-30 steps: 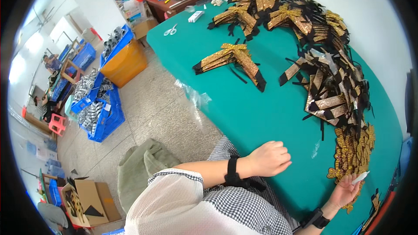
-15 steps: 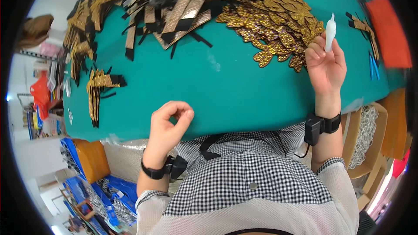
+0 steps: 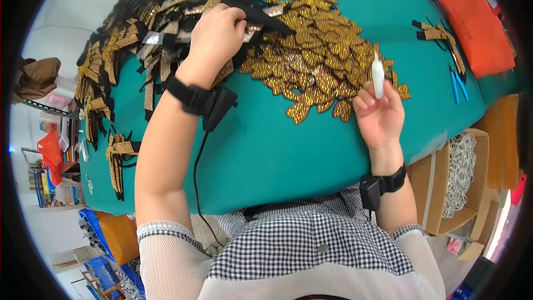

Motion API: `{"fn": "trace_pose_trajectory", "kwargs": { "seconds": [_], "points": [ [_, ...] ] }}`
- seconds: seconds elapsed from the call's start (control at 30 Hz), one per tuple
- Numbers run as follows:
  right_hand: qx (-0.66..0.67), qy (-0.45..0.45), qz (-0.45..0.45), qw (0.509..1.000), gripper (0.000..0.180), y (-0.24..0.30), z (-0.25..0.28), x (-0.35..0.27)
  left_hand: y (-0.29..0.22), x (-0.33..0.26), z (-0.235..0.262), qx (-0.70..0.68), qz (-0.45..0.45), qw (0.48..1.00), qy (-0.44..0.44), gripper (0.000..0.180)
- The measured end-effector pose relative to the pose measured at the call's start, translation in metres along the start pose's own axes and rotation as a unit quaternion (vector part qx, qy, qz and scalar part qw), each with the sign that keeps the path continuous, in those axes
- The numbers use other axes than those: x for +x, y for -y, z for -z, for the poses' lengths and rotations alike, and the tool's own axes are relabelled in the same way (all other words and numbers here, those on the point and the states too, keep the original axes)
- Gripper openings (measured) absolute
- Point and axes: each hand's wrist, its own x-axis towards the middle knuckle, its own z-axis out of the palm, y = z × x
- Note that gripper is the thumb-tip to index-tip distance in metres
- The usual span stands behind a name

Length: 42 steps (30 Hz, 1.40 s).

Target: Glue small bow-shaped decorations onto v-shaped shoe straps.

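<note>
- Desk (image 3: 266,150): teal top, fills frame centre.
- Gold glitter pieces (image 3: 319,55): heaped upper centre.
- Left hand (image 3: 215,36): fingers curled into black-gold strips (image 3: 144,33), upper left.
- Right hand (image 3: 379,115): fingers closed around white tube (image 3: 378,78), right of centre.
- Orange bag (image 3: 476,28): upper right.

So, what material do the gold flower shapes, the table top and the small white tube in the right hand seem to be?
Gold flower shapes: probably glitter fabric or sequinned sheet; grainy sparkle, thin flat cut-outs with dark edges.
Table top: matte teal covering, perhaps felt or cloth; no glare.
White tube in the right hand: likely smooth plastic with a tapered tip, slightly glossy.
</note>
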Motion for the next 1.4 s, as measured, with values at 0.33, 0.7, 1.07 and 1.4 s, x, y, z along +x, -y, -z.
{"fn": "trace_pose_trajectory", "kwargs": {
  "seconds": [0.33,0.7,1.07,1.4],
  "points": [
    [0.014,-0.050,-0.008,0.999,0.016,-0.004,-0.014,-0.004,0.037,0.070,-0.046,0.193,-0.048,0.980,-0.015,0.044],
    [0.018,-0.041,-0.017,0.999,0.016,-0.001,-0.012,-0.005,0.035,0.092,-0.047,0.231,0.127,0.950,0.169,0.032],
    [0.020,-0.025,-0.005,0.999,0.015,-0.003,-0.015,0.000,0.059,0.092,0.021,0.177,0.216,0.936,-0.214,0.026],
    [0.039,0.002,0.033,0.999,0.016,0.007,0.001,-0.012,-0.007,-0.095,0.123,-0.646,0.358,0.646,-0.190,0.024]
  ]
}}
